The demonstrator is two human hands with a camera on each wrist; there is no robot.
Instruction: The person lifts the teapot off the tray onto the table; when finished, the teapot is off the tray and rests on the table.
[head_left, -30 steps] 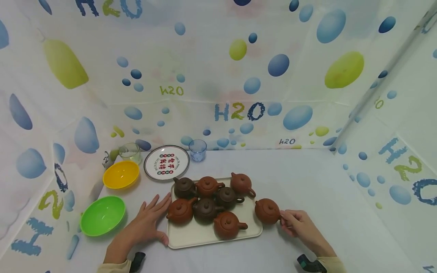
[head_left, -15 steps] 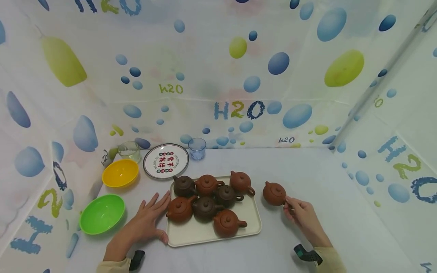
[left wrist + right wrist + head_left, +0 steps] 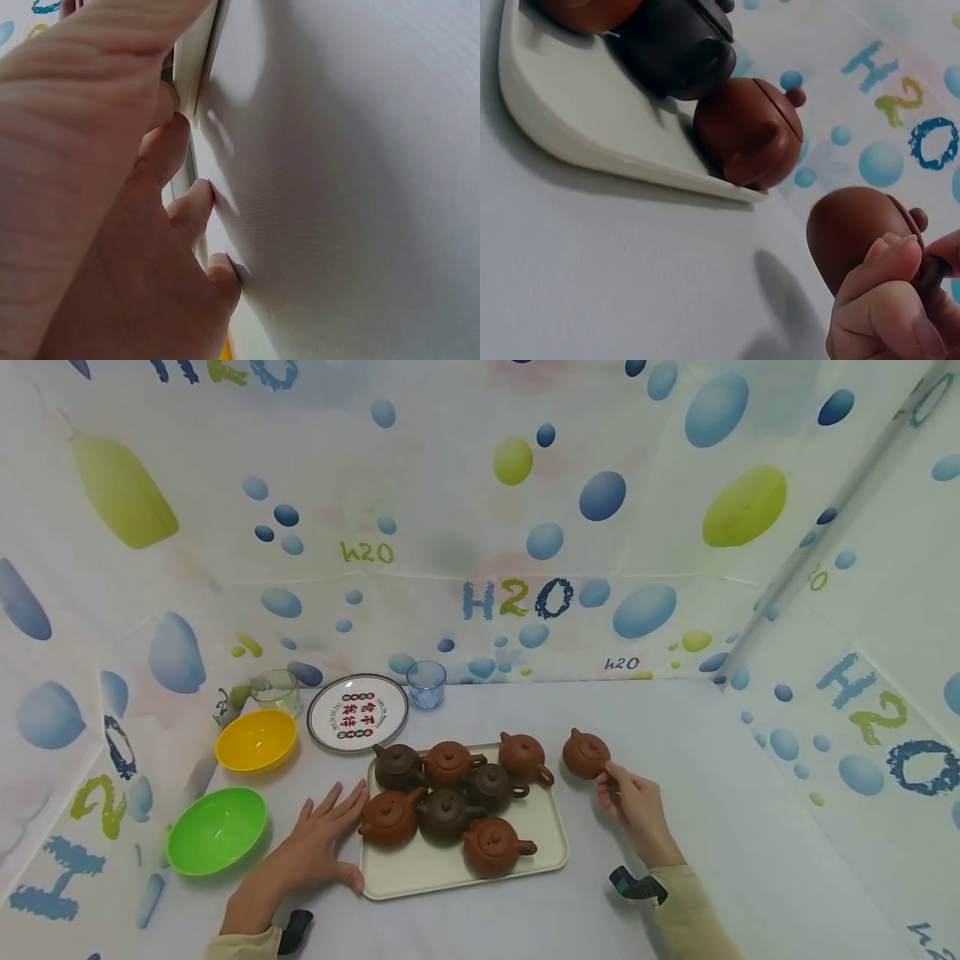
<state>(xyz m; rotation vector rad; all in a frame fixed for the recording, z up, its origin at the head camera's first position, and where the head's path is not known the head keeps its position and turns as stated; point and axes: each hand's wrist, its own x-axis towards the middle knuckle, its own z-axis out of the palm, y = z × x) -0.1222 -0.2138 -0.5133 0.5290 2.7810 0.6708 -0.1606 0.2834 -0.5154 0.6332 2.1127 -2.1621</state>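
Note:
A cream tray (image 3: pixel 442 881) holds several small clay teapots (image 3: pixel 447 814), some reddish brown and some dark brown. My right hand (image 3: pixel 628 793) pinches the handle of one more reddish-brown teapot (image 3: pixel 586 753) (image 3: pixel 853 232), which sits just right of the tray's far corner. In the right wrist view my curled fingers (image 3: pixel 889 289) are at that teapot's handle, and the tray's edge (image 3: pixel 592 150) shows to the left. My left hand (image 3: pixel 321 839) lies flat with fingers spread against the tray's left edge (image 3: pixel 196 67).
A green bowl (image 3: pixel 217 829) and a yellow bowl (image 3: pixel 256 740) stand at the left. Behind them are a clear glass (image 3: pixel 275 692), a printed round plate (image 3: pixel 357 712) and a small blue glass (image 3: pixel 426 683). Patterned sheet walls enclose the white table (image 3: pixel 675 727).
My right hand has carried the single teapot from the tray's near right side away from me to beside the tray's far right corner. The left hand has stayed by the tray.

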